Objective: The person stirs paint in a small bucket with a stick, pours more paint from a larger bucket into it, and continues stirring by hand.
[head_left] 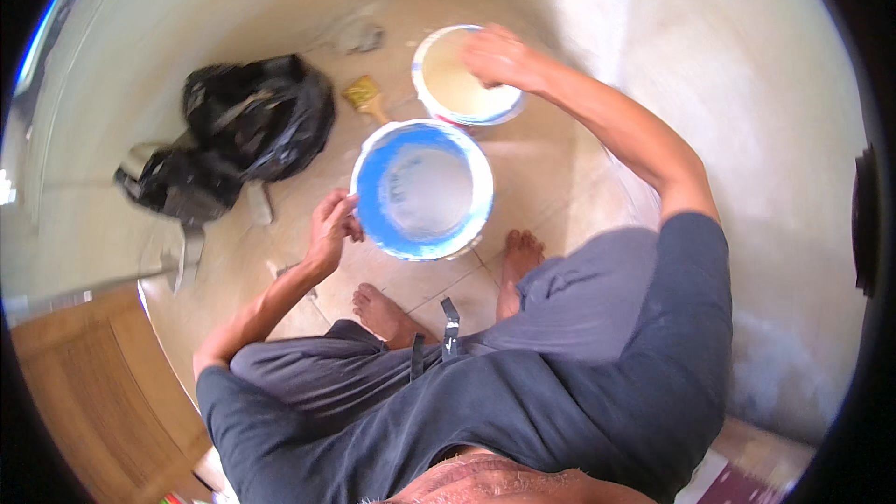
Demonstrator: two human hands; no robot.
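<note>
A bucket with a blue inner wall and white rim (pixel 423 189) stands on the floor in front of my feet, with whitish material in its bottom. At its left side my left hand (pixel 333 226) grips the rim with curled fingers. Just beyond it is a second white bucket (pixel 431 101) holding a cream-coloured liquid. Over the right part of that far bucket, my right hand (pixel 495 56) is closed like a fist. Whatever its fingers hold, if anything, is hidden.
A flat paintbrush (pixel 365 99) with yellowish bristles lies left of the far bucket. Further left are a crumpled black plastic bag (pixel 266 117) and a small grey scrap (pixel 366 37). Bare walls enclose the corner; a wooden panel (pixel 107 383) stands at lower left.
</note>
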